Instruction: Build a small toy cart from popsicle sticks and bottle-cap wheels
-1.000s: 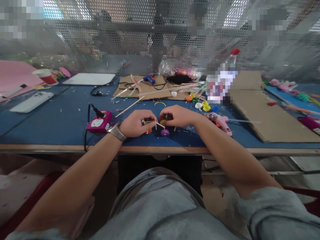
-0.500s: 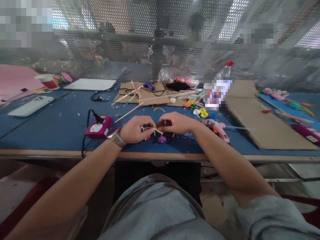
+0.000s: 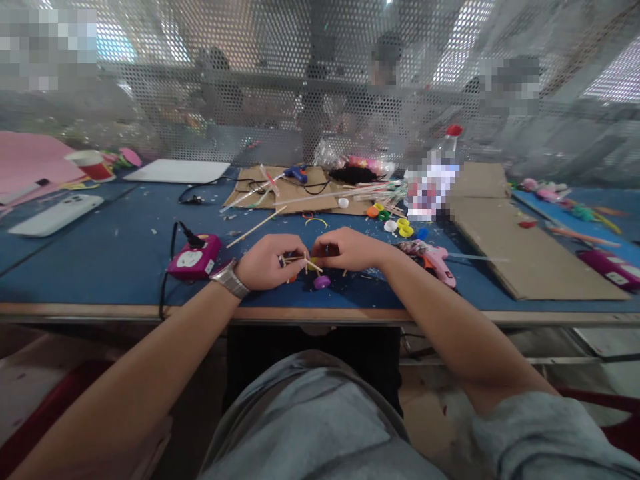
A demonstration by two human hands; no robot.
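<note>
My left hand (image 3: 273, 261), a metal watch on its wrist, is closed on a small frame of wooden sticks (image 3: 313, 265) just above the table's front part. A purple bottle cap (image 3: 321, 283) sits at the near side of the frame like a wheel. Part of an orange cap (image 3: 293, 279) shows under the left fingers. My right hand (image 3: 353, 248) curls in from the other side, its fingertips pinched on a yellow bottle cap (image 3: 314, 263) at the frame. The fingers partly hide where cap and sticks meet.
A pink glue gun (image 3: 437, 262) lies right of my right hand. Loose bottle caps (image 3: 404, 229), a bottle (image 3: 434, 180) and cardboard (image 3: 530, 253) are beyond. At left are a purple socket box (image 3: 196, 260) with a cord and a phone (image 3: 57, 215). One loose stick (image 3: 256, 227) lies ahead.
The purple cap and the stick frame have tilted slightly between my hands. The right fingers have shifted a little at the yellow cap; the whole view has moved slightly.
</note>
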